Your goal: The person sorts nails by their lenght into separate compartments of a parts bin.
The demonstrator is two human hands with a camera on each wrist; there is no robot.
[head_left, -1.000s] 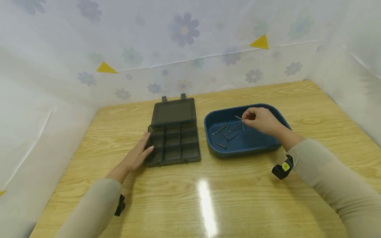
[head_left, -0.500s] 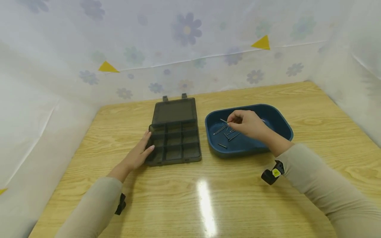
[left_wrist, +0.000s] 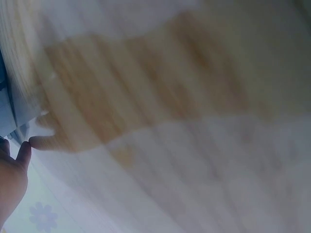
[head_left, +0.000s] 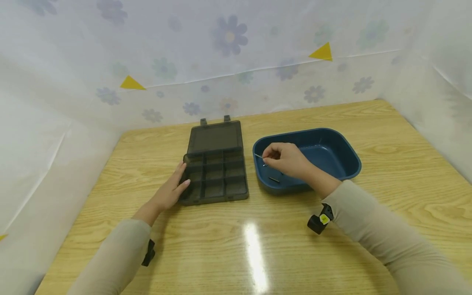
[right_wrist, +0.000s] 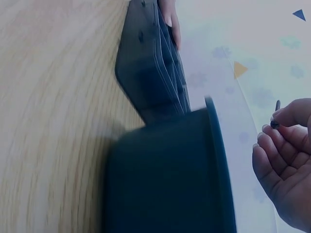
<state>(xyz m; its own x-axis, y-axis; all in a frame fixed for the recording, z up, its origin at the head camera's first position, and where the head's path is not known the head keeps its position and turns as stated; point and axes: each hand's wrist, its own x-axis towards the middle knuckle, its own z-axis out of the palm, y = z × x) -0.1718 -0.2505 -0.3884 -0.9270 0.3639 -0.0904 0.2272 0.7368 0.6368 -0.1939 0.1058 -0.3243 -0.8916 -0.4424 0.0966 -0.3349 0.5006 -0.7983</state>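
My right hand (head_left: 287, 159) pinches a thin metal nail (head_left: 258, 156) between thumb and fingertips over the left end of a blue tray (head_left: 343, 149). In the right wrist view the nail's dark head (right_wrist: 275, 124) shows at the fingertips. Part of the tray's contents is hidden under this hand; one loose nail (head_left: 274, 179) lies near the front wall. Left of the tray, a dark grey compartment box (head_left: 224, 180) lies with its lid (head_left: 215, 137) folded back. My left hand (head_left: 167, 196) rests on the box's left edge, fingers fairly straight, thumb over the rim.
Box and tray stand side by side on a wood-grain table (head_left: 206, 246), a narrow gap between them. A white flowered sheet (head_left: 177, 49) with yellow triangles hangs behind the table. Black wrist cameras sit under both sleeves.
My right hand has moved left across the tray with the nail, from its middle to its left end. The left hand and the box have stayed put.
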